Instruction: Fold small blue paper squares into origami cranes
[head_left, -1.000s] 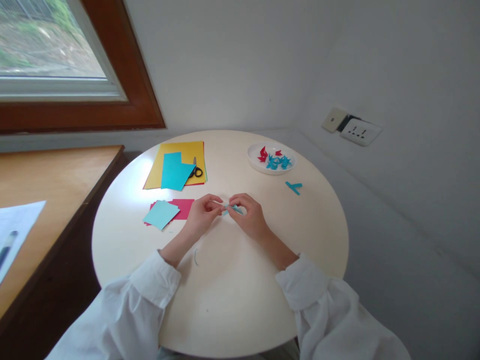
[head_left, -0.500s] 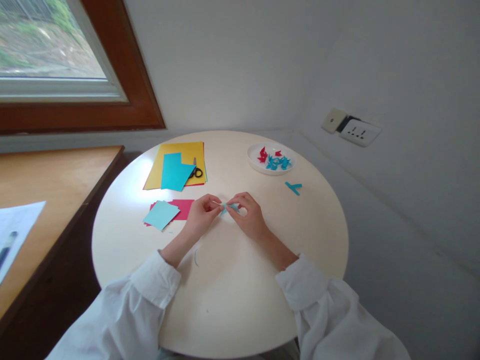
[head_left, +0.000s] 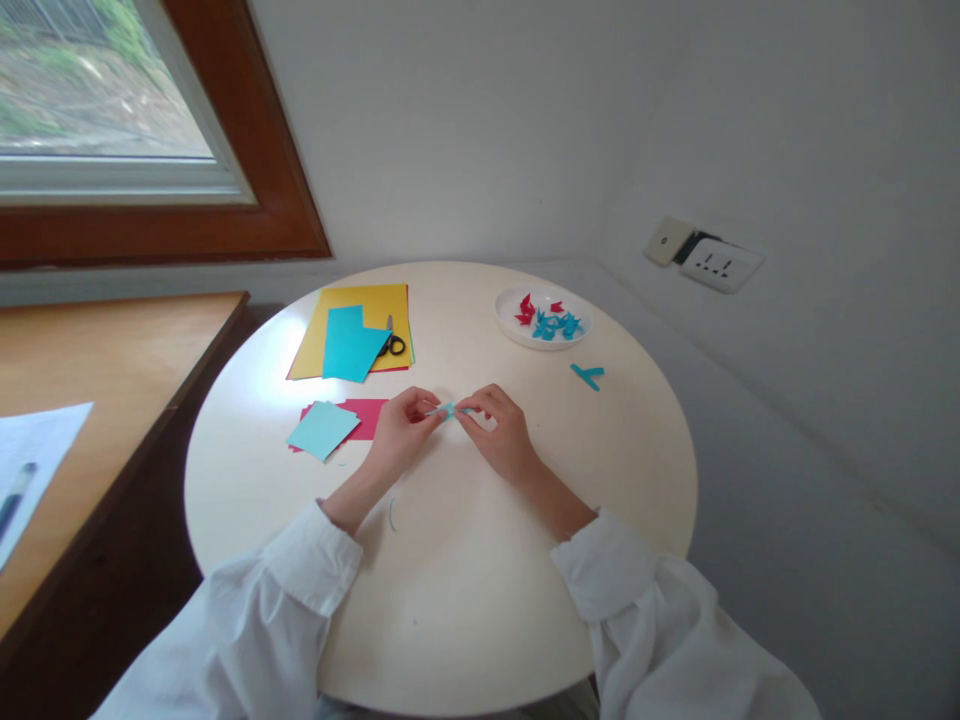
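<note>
Both my hands meet over the middle of the round cream table. My left hand and my right hand each pinch one end of a small folded blue paper piece held just above the tabletop. The fingers of both hands are curled together around it. Most of the paper piece is hidden by my fingertips.
A blue sheet lies on a red sheet left of my hands. Farther back, yellow paper, another blue sheet and black scissors. A white plate holds several folded paper pieces. Blue strips lie nearby.
My hands have shifted slightly away from me, and the blue paper piece has turned a little between my fingertips.
</note>
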